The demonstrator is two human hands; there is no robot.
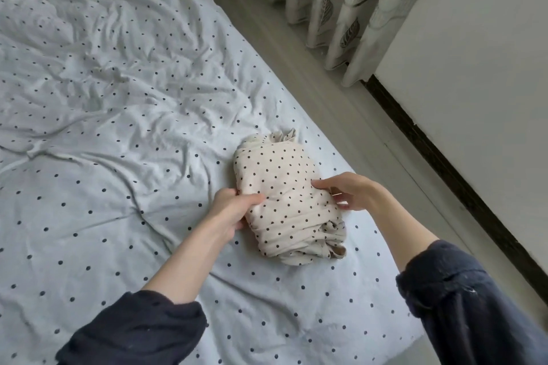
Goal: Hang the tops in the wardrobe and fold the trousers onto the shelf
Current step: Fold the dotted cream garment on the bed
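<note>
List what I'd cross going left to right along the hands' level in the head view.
Dotted bedsheet → left hand gripping the bundle's left edge → folded cream dotted garment → right hand at its right edge → pale floor → dark skirting strip → white wall.

Dark navy sleeves [139,326] pushed up, bare forearms [189,261]
</note>
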